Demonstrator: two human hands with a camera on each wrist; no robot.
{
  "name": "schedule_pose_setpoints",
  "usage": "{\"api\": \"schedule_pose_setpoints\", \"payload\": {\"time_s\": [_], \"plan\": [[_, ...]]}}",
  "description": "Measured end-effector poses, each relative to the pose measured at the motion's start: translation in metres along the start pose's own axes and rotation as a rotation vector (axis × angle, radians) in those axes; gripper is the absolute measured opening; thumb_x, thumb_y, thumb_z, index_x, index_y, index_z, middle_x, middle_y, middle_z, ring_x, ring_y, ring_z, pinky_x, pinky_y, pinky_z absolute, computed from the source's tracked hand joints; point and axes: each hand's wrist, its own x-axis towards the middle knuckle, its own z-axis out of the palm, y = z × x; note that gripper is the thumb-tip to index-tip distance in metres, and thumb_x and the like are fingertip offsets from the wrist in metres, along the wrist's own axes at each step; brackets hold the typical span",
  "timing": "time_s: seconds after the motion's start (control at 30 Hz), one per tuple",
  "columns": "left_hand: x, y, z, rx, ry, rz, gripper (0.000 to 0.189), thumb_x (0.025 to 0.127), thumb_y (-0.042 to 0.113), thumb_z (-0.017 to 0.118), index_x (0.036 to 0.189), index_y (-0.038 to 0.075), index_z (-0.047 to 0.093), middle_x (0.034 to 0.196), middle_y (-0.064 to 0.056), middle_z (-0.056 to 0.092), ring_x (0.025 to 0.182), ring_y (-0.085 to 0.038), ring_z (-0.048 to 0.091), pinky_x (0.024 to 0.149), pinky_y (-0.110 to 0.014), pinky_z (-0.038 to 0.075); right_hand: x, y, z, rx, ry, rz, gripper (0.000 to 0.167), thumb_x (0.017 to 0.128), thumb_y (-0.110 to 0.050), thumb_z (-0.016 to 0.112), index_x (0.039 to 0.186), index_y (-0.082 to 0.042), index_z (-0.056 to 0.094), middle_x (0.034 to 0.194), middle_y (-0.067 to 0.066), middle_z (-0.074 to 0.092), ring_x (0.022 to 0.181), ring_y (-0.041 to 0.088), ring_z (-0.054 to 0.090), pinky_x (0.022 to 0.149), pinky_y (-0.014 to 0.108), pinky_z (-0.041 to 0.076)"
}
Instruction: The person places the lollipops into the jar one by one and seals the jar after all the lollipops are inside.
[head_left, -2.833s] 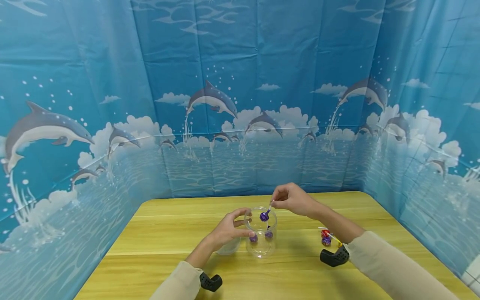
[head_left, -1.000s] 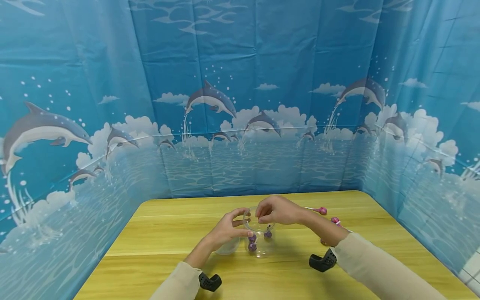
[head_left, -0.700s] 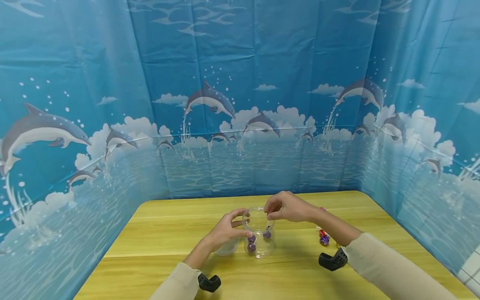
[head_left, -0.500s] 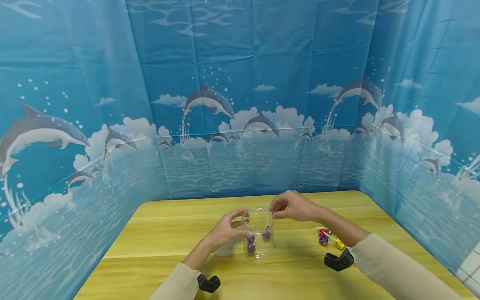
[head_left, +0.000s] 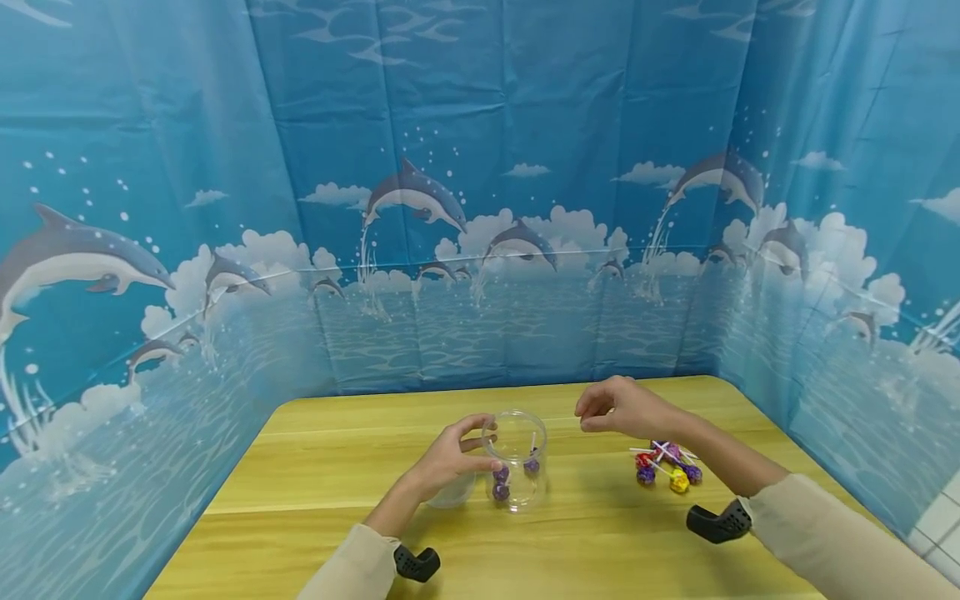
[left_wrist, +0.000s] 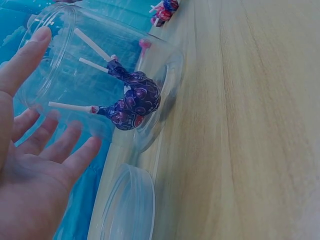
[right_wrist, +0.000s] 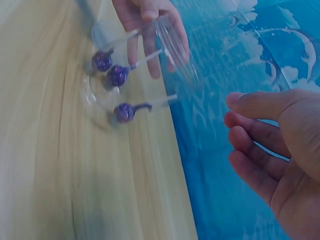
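Observation:
In the head view my left hand [head_left: 442, 460] holds a clear plastic jar [head_left: 543, 442] standing upright on the table. Its thumb and fingers go round the jar's left side near the rim. Three purple-wrapped lollipops [right_wrist: 118, 76] stand inside, heads down on the jar floor and white sticks up. My right hand [head_left: 633, 410] is in the air right of the jar, fingers loosely bent, holding nothing. Below its forearm lies a pile of lollipops [head_left: 678, 480] in red, purple, pink and yellow wrappers.
A clear round lid [left_wrist: 130, 205] lies on the table just left of the jar, partly behind my left hand. The yellow wooden table [head_left: 322, 467] ends at a blue dolphin-print curtain [head_left: 480, 317] at the back and sides.
My right hand lowered a purple lollipop into the jar, let go and withdrew up and to the right. More of the lollipop pile shows now. My left hand stayed on the jar.

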Motion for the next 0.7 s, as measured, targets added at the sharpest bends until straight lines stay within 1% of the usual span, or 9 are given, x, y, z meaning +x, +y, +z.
{"api": "schedule_pose_setpoints", "payload": {"time_s": [0.07,0.2,0.4,0.47,0.57,0.67,0.7], "plan": [[0.000,0.001,0.000,0.005,0.000,-0.007,0.071,0.092,0.019,0.082,0.154,0.012,0.047,0.148,-0.010,0.048,0.141,-0.037,0.046,0.099,-0.041,0.055,-0.007,0.004,-0.003,0.011,0.007,0.015,0.010,0.100,-0.013,0.072,0.107,-0.007,0.075,0.103,0.005,0.072,0.093,0.020,0.071,0.079,0.031,0.059],[0.001,0.002,0.000,0.020,-0.003,-0.002,0.071,0.094,0.018,0.081,0.154,0.009,0.045,0.149,-0.012,0.048,0.141,-0.039,0.045,0.100,-0.042,0.054,-0.020,0.013,-0.007,0.030,0.012,0.020,0.011,0.100,-0.012,0.071,0.108,-0.005,0.074,0.102,0.004,0.071,0.093,0.021,0.071,0.078,0.032,0.060],[0.000,0.001,0.000,0.034,-0.007,0.001,0.070,0.094,0.018,0.080,0.154,0.008,0.045,0.150,-0.013,0.047,0.142,-0.040,0.044,0.100,-0.043,0.054,-0.037,0.025,-0.013,0.039,-0.014,0.017,0.011,0.099,-0.011,0.072,0.107,-0.003,0.074,0.101,0.007,0.072,0.091,0.020,0.070,0.077,0.033,0.060],[0.000,0.001,0.000,0.041,-0.008,-0.002,0.072,0.094,0.019,0.080,0.155,0.008,0.044,0.151,-0.012,0.046,0.142,-0.040,0.044,0.100,-0.042,0.054,-0.042,0.029,-0.013,0.043,-0.022,0.033,0.011,0.099,-0.011,0.072,0.107,-0.004,0.074,0.100,0.006,0.072,0.091,0.020,0.070,0.076,0.034,0.061],[-0.001,0.002,-0.001,0.044,-0.011,-0.002,0.075,0.095,0.020,0.080,0.157,0.005,0.041,0.151,-0.012,0.046,0.142,-0.040,0.044,0.100,-0.042,0.054,-0.049,0.038,-0.011,0.059,-0.027,0.065,0.014,0.098,-0.012,0.074,0.108,-0.003,0.073,0.100,0.007,0.072,0.091,0.021,0.070,0.076,0.036,0.061],[-0.001,0.003,0.000,0.052,-0.016,-0.004,0.076,0.095,0.019,0.079,0.157,0.003,0.039,0.151,-0.014,0.046,0.142,-0.040,0.044,0.100,-0.042,0.054,-0.057,0.049,-0.007,0.078,-0.028,0.098,0.017,0.097,-0.012,0.075,0.110,-0.001,0.073,0.101,0.007,0.072,0.091,0.021,0.070,0.077,0.034,0.061],[0.000,0.003,0.000,0.051,-0.017,-0.003,0.076,0.095,0.019,0.079,0.157,0.003,0.040,0.151,-0.014,0.046,0.142,-0.040,0.044,0.100,-0.042,0.054,-0.060,0.053,-0.005,0.075,-0.026,0.109,0.018,0.097,-0.013,0.075,0.110,-0.001,0.073,0.100,0.007,0.072,0.091,0.020,0.070,0.077,0.032,0.060]]}}
